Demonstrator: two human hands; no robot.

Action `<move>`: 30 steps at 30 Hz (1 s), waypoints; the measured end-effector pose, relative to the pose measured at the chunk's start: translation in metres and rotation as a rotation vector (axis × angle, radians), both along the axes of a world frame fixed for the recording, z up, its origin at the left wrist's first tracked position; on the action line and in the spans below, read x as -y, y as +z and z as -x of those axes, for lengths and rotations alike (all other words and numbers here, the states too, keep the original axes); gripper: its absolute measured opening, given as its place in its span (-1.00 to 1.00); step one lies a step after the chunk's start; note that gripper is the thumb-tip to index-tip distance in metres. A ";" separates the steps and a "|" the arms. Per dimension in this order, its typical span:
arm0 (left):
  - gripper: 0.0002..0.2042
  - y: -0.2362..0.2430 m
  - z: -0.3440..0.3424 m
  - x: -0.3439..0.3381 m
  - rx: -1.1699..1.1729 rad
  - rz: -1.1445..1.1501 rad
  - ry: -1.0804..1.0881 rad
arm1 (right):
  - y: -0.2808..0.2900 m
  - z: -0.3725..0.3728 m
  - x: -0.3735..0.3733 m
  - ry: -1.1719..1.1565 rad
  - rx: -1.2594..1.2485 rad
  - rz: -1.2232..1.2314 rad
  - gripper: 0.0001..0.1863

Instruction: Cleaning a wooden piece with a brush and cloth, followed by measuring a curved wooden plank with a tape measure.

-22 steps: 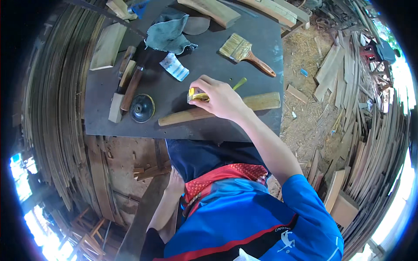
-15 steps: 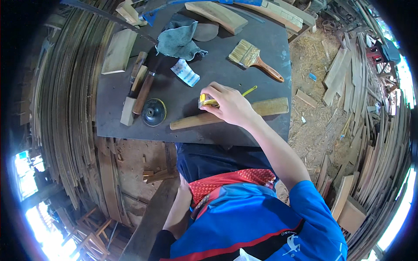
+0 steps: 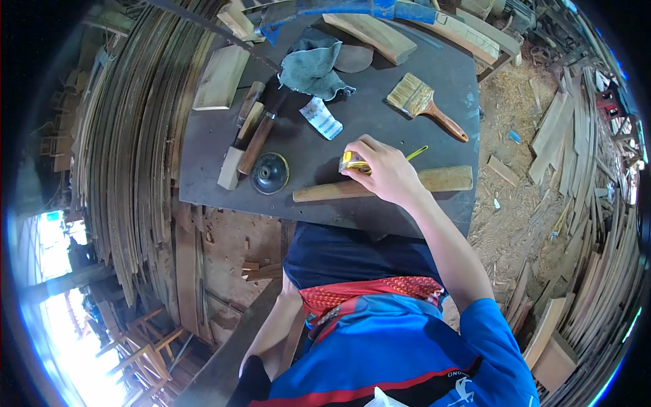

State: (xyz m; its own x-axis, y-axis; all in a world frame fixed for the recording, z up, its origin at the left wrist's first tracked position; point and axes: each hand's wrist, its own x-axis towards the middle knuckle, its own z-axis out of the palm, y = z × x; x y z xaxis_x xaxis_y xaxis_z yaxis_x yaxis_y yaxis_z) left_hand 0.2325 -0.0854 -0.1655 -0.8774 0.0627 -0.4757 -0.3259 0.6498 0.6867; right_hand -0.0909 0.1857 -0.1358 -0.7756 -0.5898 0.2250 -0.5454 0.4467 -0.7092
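Note:
My right hand [image 3: 386,168] is closed around a yellow tape measure [image 3: 347,160], its fingertips on the case. A thin yellow strap sticks out past the far side of that hand. Beneath the wrist lies a tapered wooden piece [image 3: 447,178], along the near part of the dark table [image 3: 366,216]. My left arm [image 3: 274,332] hangs low beside my body; its hand [image 3: 290,290] shows only at the wrist by my red waistband, and the fingers are hidden.
Left of my right hand are a black round disc [image 3: 269,173], a wooden-handled tool [image 3: 258,142] and a crumpled grey cloth [image 3: 310,66]. A wide paintbrush [image 3: 412,96] lies farther right. Wood blocks [image 3: 222,76] and a blue-framed saw [image 3: 325,8] edge the table; stacked planks [image 3: 129,136] flank it.
The whole view has shifted, so the table and things on it appear farther right. My right hand keeps its grip on the tape measure, in about the same place over the wooden piece.

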 end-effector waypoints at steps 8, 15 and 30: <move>-0.78 0.004 -0.005 0.003 0.002 -0.020 0.055 | -0.003 0.005 0.002 0.015 -0.012 -0.004 -0.64; -0.77 0.007 -0.016 0.002 0.010 -0.071 0.130 | -0.003 0.000 0.002 0.012 -0.020 -0.024 -0.66; -0.51 0.146 0.092 0.185 -0.009 0.116 -0.048 | 0.000 0.003 0.007 0.017 -0.029 -0.014 -0.67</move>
State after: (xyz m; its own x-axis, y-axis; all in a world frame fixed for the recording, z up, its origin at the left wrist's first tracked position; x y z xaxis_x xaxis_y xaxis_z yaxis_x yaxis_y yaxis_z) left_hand 0.1404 -0.2708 -0.0198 -0.8791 0.0493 -0.4741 -0.2868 0.7397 0.6088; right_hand -0.0936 0.1787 -0.1356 -0.7589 -0.6059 0.2387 -0.5729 0.4469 -0.6871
